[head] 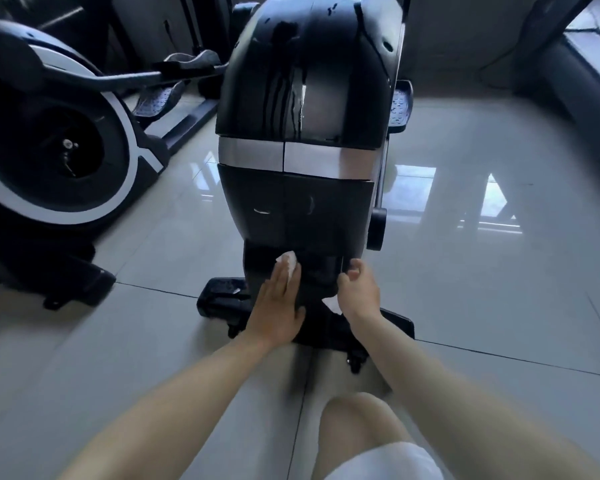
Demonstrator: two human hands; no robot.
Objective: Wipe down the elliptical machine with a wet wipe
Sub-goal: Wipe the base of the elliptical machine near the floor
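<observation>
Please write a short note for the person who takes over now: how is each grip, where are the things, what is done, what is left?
Left grip: fingers straight, pressing the wipe flat on the elliptical's lower housing.
Right grip: fingers curled at the housing's right edge; I cannot tell if it holds anything. A white scrap shows under its wrist.
Done: the upper cover shows streaks, probably wet from wiping.
Left: probably the rest of the lower housing, the base and the pedal.

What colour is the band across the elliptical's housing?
Silver; the band shows best in the head view.
</observation>
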